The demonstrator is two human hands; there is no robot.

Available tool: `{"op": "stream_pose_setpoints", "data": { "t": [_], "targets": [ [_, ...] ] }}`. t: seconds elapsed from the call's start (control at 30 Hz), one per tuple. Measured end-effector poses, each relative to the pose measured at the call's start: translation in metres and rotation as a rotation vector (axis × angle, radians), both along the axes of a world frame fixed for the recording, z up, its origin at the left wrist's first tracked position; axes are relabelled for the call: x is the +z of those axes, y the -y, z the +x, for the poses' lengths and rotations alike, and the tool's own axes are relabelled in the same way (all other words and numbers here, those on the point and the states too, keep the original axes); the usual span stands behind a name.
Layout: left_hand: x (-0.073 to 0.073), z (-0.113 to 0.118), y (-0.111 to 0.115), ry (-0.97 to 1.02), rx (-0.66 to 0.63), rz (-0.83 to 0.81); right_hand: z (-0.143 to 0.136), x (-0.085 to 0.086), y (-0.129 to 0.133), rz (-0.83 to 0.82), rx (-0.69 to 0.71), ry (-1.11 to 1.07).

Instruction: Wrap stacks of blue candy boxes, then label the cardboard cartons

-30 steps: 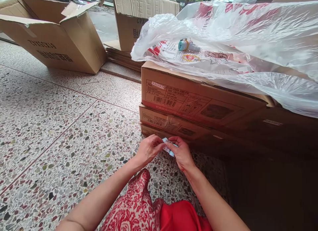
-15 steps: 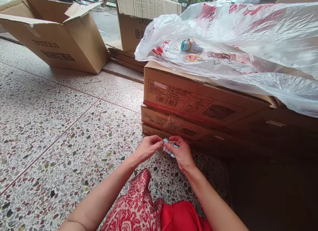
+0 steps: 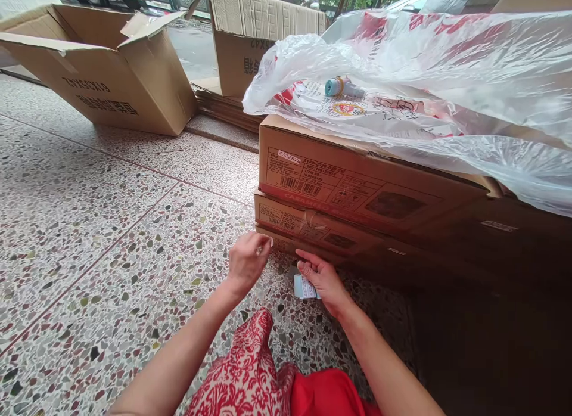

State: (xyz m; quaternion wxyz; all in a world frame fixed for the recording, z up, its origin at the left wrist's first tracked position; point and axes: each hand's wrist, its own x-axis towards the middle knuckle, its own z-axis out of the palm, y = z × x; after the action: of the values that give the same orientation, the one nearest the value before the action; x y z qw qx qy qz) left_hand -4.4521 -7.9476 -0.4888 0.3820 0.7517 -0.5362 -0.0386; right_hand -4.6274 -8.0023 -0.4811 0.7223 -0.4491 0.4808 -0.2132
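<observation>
My left hand (image 3: 248, 262) is closed in a pinch on a small white sticker (image 3: 271, 242), just in front of the lowest carton (image 3: 286, 245) of the stack. To its right, my right hand (image 3: 325, 280) grips a pale blue strip of number stickers (image 3: 305, 286), which hangs below the thumb with printed digits showing. The index finger of that hand points toward the cartons. Above, the top carton (image 3: 348, 180) bears a printed label with a white number sticker (image 3: 289, 157) on it. The middle carton (image 3: 299, 216) has a similar printed label.
Crumpled clear plastic (image 3: 402, 58) covers the top carton, with a rolled blue bundle (image 3: 342, 87) in a rubber band lying on it. An open cardboard box (image 3: 134, 94) stands at the left, another box (image 3: 236, 61) behind. Flattened cardboard (image 3: 223, 109) lies between. The floor (image 3: 111, 225) is speckled terrazzo.
My left hand has pulled away from the sticker strip, leftward and slightly up, with a small white sticker in its fingers. The strip in my right hand now hangs lower.
</observation>
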Motion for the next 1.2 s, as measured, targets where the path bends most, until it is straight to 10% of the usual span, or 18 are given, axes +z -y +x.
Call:
{"op": "stream_pose_setpoints", "data": {
  "t": [0.13,0.27,0.4,0.5,0.63,0.87,1.2],
  "targets": [
    [-0.002,-0.017,-0.006,0.531,-0.209,-0.178,0.012,0.005,-0.008,0.147,0.008,0.145],
    [-0.009,-0.027,-0.012,0.637,-0.298,-0.205,0.017,0.003,-0.009,0.239,-0.064,0.226],
    [-0.011,-0.019,-0.012,0.307,-0.263,-0.176,0.016,-0.002,-0.003,0.233,-0.167,0.233],
    [-0.006,-0.007,-0.004,-0.348,-0.091,-0.016,0.019,-0.001,0.000,0.179,-0.169,0.189],
    [-0.003,0.004,0.011,-1.046,-0.191,0.234,0.030,-0.002,0.001,0.090,-0.127,0.147],
    [-0.013,0.020,0.026,-0.660,0.002,-0.037,0.041,-0.017,0.012,-0.403,-0.123,-0.227],
    [-0.018,0.036,0.058,-0.708,-0.018,-0.124,0.071,-0.002,0.036,-0.877,-0.003,-0.588]
  ]
}}
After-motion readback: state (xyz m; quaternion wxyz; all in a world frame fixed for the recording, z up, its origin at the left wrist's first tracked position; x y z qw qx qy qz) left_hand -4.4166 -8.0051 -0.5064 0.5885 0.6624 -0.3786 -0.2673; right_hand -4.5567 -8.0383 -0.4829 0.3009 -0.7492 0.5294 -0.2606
